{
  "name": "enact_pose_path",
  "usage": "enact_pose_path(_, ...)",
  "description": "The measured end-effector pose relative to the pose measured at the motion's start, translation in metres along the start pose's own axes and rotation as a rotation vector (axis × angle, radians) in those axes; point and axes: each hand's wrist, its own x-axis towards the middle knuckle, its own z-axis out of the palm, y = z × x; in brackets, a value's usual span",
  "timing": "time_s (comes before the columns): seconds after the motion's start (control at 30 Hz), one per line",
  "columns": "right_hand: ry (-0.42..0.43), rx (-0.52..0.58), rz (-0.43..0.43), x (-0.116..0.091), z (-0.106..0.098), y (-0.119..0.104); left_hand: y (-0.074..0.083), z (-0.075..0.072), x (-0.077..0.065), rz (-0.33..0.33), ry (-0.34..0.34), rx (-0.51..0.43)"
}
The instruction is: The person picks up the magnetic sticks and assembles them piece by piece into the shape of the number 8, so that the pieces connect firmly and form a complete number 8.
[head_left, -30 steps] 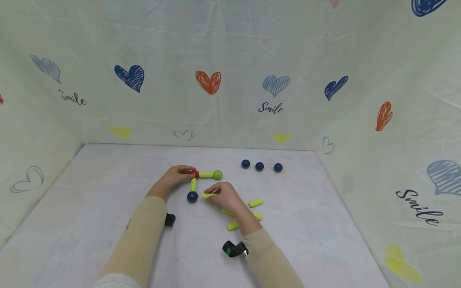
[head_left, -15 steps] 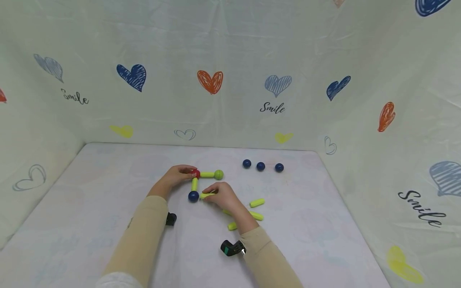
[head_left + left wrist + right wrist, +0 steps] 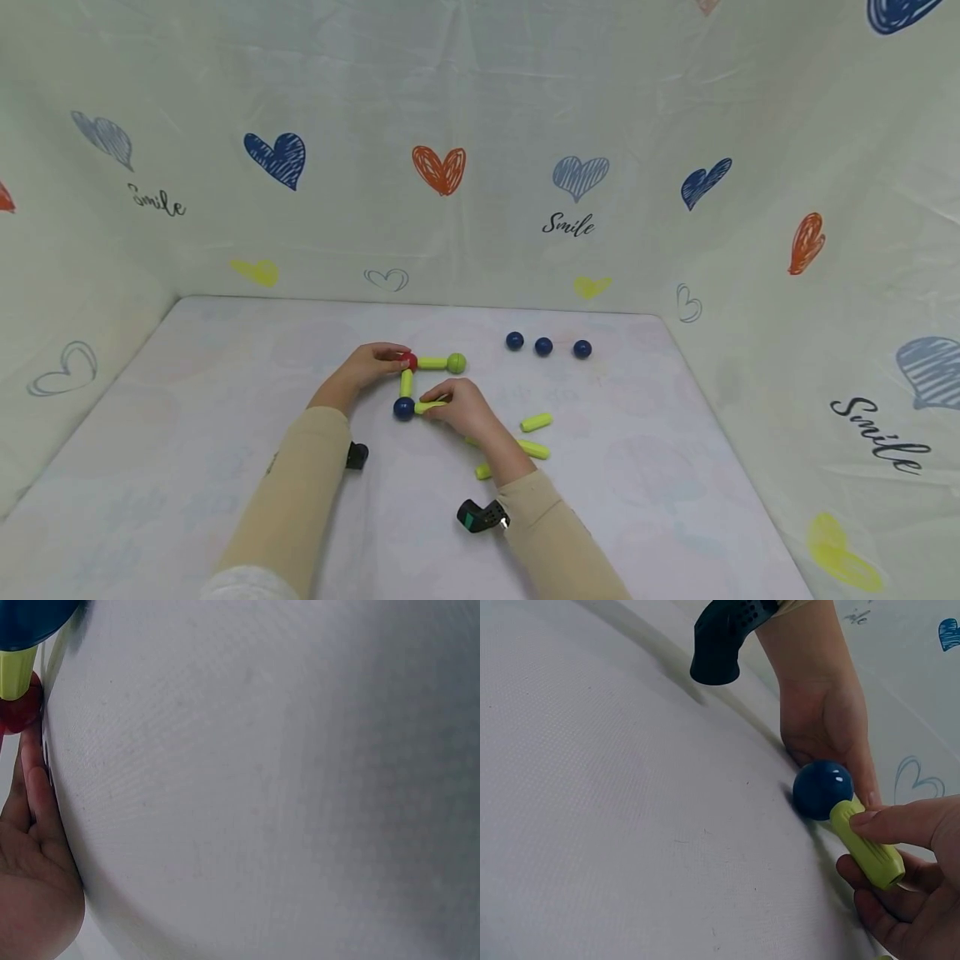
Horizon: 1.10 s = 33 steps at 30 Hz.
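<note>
My left hand [image 3: 369, 365] grips a red ball [image 3: 408, 361] at the corner of a joined piece. From that ball one yellow-green rod [image 3: 432, 363] runs right to a green ball [image 3: 456, 363], and another rod [image 3: 407, 383] runs toward me to a blue ball [image 3: 404, 407]. My right hand [image 3: 467, 410] pinches a ribbed yellow-green rod [image 3: 870, 851] between thumb and fingers. In the right wrist view its far end meets the blue ball [image 3: 823, 790]. The left wrist view shows the left fingers at the red ball [image 3: 21, 709], partly cut off by the frame edge.
Three blue balls [image 3: 543, 347] lie in a row at the back right. Several loose rods [image 3: 536, 422] lie right of and beneath the right forearm, some partly hidden by it. A black wrist camera [image 3: 480, 516] sticks out from the right sleeve. Heart-printed cloth [image 3: 480, 250] walls the table.
The right hand has moved slightly left, bringing its rod from a small gap up to the blue ball. The left hand stays on the red ball. The view has shifted a little.
</note>
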Motion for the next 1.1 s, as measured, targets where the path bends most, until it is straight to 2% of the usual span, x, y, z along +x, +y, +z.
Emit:
enact_pose_path(0.37, 0.002, 0.003, 0.029, -0.0013, -0.0009, 0.0023, 0.0010, 0.0006, -0.0021, 0.002, -0.008, 0.002)
enact_pose_path(0.63, 0.004, -0.009, 0.003, -0.0028, -0.0027, 0.0053, 0.0001, 0.0012, -0.0017, 0.001, -0.007, 0.001)
enact_pose_path(1.1, 0.019, 0.000, 0.008, -0.0067, -0.0088, 0.0076, 0.0002, -0.0011, -0.0042, 0.003, -0.010, -0.004)
